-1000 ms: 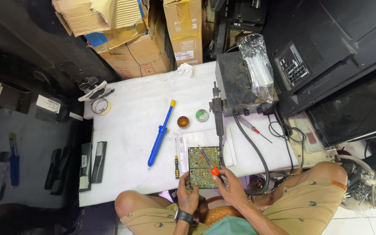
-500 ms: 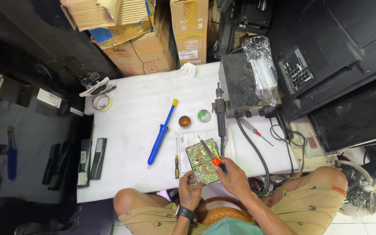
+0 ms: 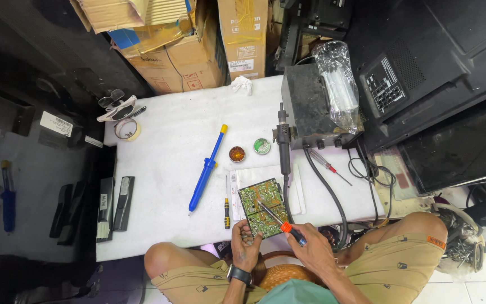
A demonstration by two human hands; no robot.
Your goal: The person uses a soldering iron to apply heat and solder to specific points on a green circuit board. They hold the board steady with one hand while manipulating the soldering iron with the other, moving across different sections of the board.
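Observation:
A green circuit board point(image 3: 261, 204) lies at the near edge of the white table point(image 3: 170, 157), partly over a white sheet. My left hand point(image 3: 245, 243) grips the board's near left corner. My right hand point(image 3: 311, 247) holds a soldering iron point(image 3: 281, 222) with an orange collar, its tip resting on the middle of the board. A small yellow and black screwdriver point(image 3: 226, 207) lies just left of the board.
A blue desoldering pump point(image 3: 206, 169), an amber flux tin point(image 3: 237, 153) and a green tin point(image 3: 261, 146) lie mid-table. A grey soldering station point(image 3: 310, 107) with a handpiece point(image 3: 282, 141) stands at right, a red screwdriver point(image 3: 326, 164) near it. Cardboard boxes point(image 3: 187, 45) behind; tape roll point(image 3: 126, 129) left.
The view has shifted slightly. My right hand has slid the soldering iron a little across the board; my left hand keeps its grip on the board.

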